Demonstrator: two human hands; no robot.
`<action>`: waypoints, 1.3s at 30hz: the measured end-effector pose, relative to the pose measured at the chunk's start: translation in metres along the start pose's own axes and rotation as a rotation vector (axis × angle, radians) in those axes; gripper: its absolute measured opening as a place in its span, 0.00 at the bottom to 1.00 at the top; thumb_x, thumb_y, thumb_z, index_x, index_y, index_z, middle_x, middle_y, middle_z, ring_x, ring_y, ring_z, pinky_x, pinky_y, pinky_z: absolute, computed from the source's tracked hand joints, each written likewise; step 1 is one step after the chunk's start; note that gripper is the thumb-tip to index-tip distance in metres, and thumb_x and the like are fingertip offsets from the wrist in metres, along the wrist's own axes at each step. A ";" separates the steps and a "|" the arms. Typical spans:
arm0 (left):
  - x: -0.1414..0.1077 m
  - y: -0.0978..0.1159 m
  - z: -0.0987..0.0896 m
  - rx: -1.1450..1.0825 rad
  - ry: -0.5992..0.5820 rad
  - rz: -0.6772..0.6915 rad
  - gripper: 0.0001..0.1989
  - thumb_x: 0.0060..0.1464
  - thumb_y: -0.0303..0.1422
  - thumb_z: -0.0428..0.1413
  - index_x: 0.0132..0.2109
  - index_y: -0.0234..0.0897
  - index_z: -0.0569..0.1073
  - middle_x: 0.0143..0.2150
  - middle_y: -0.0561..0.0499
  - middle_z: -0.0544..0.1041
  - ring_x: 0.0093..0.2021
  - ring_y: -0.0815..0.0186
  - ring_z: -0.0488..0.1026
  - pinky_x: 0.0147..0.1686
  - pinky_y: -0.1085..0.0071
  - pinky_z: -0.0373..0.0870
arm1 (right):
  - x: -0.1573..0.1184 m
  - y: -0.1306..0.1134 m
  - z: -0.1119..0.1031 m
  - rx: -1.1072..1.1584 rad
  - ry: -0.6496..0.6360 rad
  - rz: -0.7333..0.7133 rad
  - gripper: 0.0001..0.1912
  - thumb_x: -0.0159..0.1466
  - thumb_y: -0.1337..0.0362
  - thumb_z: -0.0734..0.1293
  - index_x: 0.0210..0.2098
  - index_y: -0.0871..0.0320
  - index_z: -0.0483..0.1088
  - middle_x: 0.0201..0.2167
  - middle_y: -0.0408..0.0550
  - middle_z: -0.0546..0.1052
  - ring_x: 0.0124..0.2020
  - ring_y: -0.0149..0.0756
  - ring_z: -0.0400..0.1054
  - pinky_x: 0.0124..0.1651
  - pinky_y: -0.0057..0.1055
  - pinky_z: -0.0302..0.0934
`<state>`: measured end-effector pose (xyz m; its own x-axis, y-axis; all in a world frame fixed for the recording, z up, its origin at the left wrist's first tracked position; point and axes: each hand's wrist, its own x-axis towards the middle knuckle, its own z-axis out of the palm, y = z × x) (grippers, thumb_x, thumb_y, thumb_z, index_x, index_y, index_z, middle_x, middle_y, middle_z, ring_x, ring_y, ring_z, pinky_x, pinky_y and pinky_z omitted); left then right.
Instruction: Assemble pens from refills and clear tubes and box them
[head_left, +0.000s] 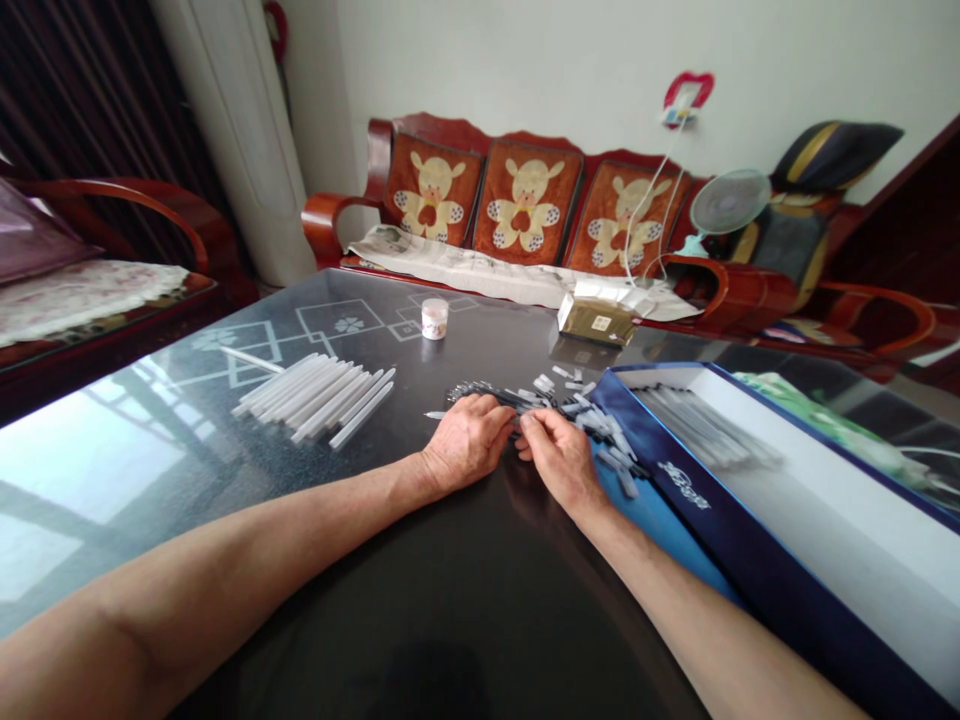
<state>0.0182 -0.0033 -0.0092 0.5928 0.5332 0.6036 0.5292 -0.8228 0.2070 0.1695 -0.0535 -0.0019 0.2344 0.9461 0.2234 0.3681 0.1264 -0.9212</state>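
Note:
My left hand (469, 438) is closed, its fingers around a thin pen part whose pale tip sticks out to the left. Close beside it, my right hand (556, 452) pinches at the other end of what seems the same part; the fingers hide most of it. Behind my hands lies a heap of dark pen refills (480, 390) with metallic tips. Clear and black pen caps (607, 425) are scattered just right of my right hand. Several white translucent pen barrels (315, 393) lie in a row on the left of the table.
A blue box (667, 480) with a white inside stands at the right, holding several pens (697, 425). A small white jar (434, 320) and a gold tissue box (598, 316) stand farther back on the dark glossy table (360, 620). Beyond is a wooden sofa (324, 222).

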 end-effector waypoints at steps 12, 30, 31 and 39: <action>0.002 0.000 0.000 0.040 -0.039 -0.029 0.14 0.65 0.32 0.45 0.42 0.36 0.76 0.35 0.46 0.74 0.39 0.62 0.71 0.44 0.65 0.67 | 0.003 0.004 0.001 0.019 -0.009 0.047 0.17 0.56 0.48 0.67 0.31 0.57 0.71 0.24 0.44 0.76 0.27 0.36 0.73 0.30 0.31 0.70; 0.023 -0.016 -0.012 -1.051 0.231 -0.930 0.18 0.53 0.46 0.56 0.30 0.33 0.72 0.26 0.50 0.74 0.23 0.70 0.71 0.21 0.77 0.65 | 0.005 0.009 0.002 -0.055 -0.014 -0.120 0.11 0.61 0.55 0.65 0.34 0.57 0.70 0.29 0.45 0.76 0.31 0.34 0.72 0.36 0.30 0.67; 0.025 -0.016 -0.013 -1.140 0.260 -0.977 0.16 0.53 0.43 0.56 0.31 0.32 0.72 0.26 0.50 0.74 0.24 0.70 0.72 0.22 0.77 0.66 | 0.004 0.008 0.003 -0.116 -0.021 -0.165 0.09 0.61 0.57 0.65 0.34 0.57 0.71 0.29 0.46 0.76 0.30 0.34 0.71 0.36 0.30 0.66; 0.033 -0.021 -0.021 -1.132 0.300 -1.099 0.11 0.54 0.25 0.48 0.44 0.31 0.69 0.25 0.54 0.72 0.19 0.73 0.69 0.20 0.77 0.67 | -0.001 0.010 -0.001 -0.543 -0.050 -0.510 0.07 0.61 0.69 0.63 0.33 0.57 0.73 0.35 0.49 0.72 0.38 0.37 0.70 0.44 0.33 0.65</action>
<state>0.0141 0.0275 0.0225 0.0401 0.9918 -0.1213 -0.1829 0.1266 0.9749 0.1741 -0.0536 -0.0109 -0.1210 0.8236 0.5542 0.8158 0.4005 -0.4172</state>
